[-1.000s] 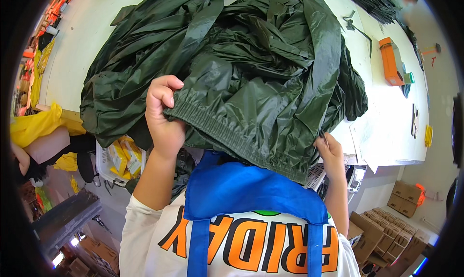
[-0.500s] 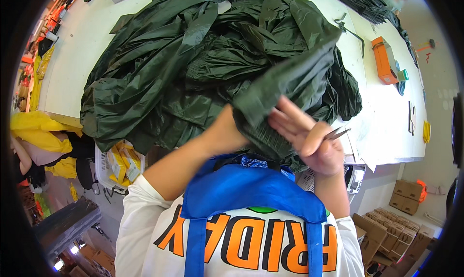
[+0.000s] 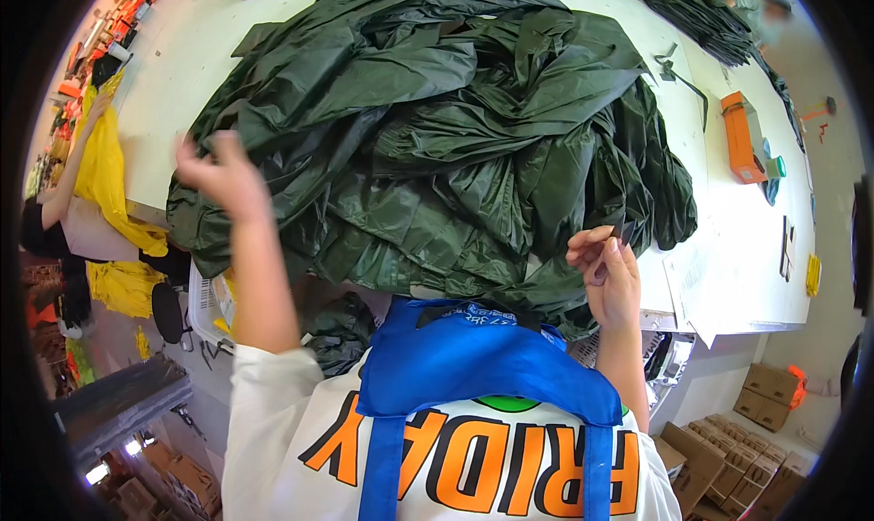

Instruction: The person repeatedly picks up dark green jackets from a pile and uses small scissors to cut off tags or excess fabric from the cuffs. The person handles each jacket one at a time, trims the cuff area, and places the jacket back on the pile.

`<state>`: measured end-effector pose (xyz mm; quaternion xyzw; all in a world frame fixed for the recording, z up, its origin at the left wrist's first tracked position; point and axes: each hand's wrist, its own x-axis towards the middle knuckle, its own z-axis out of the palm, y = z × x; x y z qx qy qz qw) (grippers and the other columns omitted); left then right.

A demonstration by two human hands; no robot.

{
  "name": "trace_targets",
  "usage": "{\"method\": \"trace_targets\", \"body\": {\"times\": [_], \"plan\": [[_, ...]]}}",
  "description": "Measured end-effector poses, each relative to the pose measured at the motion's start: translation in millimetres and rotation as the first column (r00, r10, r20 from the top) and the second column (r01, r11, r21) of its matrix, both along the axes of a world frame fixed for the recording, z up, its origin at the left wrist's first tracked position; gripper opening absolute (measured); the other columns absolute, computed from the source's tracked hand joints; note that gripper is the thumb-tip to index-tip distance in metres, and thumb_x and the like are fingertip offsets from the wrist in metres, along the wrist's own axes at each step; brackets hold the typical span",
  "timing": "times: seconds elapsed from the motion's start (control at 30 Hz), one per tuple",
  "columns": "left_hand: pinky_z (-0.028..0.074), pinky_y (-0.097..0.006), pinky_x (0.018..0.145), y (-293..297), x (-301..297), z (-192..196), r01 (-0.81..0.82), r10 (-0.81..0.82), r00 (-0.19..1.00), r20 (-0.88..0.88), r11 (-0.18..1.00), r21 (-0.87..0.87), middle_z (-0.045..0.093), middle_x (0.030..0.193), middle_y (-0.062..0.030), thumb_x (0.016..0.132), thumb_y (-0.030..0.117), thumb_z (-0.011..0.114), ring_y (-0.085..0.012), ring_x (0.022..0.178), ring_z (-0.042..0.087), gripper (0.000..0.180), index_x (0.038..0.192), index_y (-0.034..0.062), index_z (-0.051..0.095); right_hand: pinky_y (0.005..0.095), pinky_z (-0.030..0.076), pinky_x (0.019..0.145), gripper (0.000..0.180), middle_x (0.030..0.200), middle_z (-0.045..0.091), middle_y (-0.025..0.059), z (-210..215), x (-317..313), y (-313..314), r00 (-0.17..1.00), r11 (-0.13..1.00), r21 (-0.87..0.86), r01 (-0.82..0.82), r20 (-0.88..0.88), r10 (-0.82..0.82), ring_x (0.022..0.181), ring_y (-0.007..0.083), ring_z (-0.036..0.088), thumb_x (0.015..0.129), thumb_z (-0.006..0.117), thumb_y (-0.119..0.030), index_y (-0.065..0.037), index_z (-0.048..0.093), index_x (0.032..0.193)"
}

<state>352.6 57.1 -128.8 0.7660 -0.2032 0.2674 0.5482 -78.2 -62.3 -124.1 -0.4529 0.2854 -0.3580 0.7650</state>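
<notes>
A large crumpled heap of dark green, shiny fabric [image 3: 455, 148] spreads over the table in front of me. My left hand [image 3: 223, 175] is over the heap's left edge, blurred, its fingers apart and holding nothing I can see. Near the heap's right front edge, my right hand [image 3: 608, 271] is closed round small thread snips [image 3: 623, 233]; their dark blades stick up past the fingers and the handle is mostly hidden in the palm. Below the table edge, left of my blue apron [image 3: 482, 357], a dark green fabric bundle [image 3: 339, 328] hangs or lies.
The white table [image 3: 728, 248] carries an orange box [image 3: 743, 137], a green tape roll [image 3: 775, 167] and more dark fabric [image 3: 683, 16] at far right. A white basket [image 3: 202, 307] stands at the left front. Beside the table, another person's hand [image 3: 98, 110] holds yellow fabric [image 3: 105, 161].
My left hand has swung from the middle to the left. The green piece that was raised between my hands is down. A green bundle now shows below the table edge. The other person's yellow fabric is higher.
</notes>
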Motion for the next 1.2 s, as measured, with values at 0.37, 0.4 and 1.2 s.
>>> {"method": "trace_targets", "body": {"times": [0.37,0.4,1.2], "plan": [[0.045,-0.035,0.081,-46.6,-155.8,-15.7,0.772,-0.729,0.632,-0.262,0.567,0.287,0.058,0.100,-0.0160,0.063,0.008,0.075,-0.0306,0.093,0.058,0.050,0.107,0.0004,0.053,0.0205,0.040,0.066,0.023,0.095,0.059,0.0083,9.9,35.1,8.5,0.991,0.997,-0.066,-0.043,-0.126,0.034,0.070,0.0077,0.050,0.093,0.048,-0.015,0.000,0.052,0.110],[0.046,-0.034,0.078,-38.1,-172.1,5.3,0.850,-0.831,0.513,-0.214,0.457,0.261,0.057,0.095,-0.0148,0.063,0.006,0.075,-0.0297,0.088,0.057,0.051,0.108,0.0004,0.052,0.0179,0.036,0.062,0.026,0.098,0.057,0.0065,12.9,41.4,12.8,0.988,0.992,-0.125,0.016,-0.149,-0.035,0.065,0.0045,0.043,0.090,0.051,-0.010,0.001,0.051,0.113],[0.042,-0.027,0.091,-3.7,-193.4,21.3,0.815,-0.919,0.028,-0.394,0.250,-0.523,0.044,0.123,-0.0092,0.074,-0.016,0.045,-0.0169,0.112,0.048,0.035,0.103,-0.0002,0.056,0.0175,0.041,0.064,0.048,0.094,0.058,0.0057,6.3,52.2,27.8,0.840,0.943,-0.329,-0.060,-0.527,-0.131,0.074,0.0058,0.054,0.070,0.052,0.007,-0.001,0.042,0.117]]}}
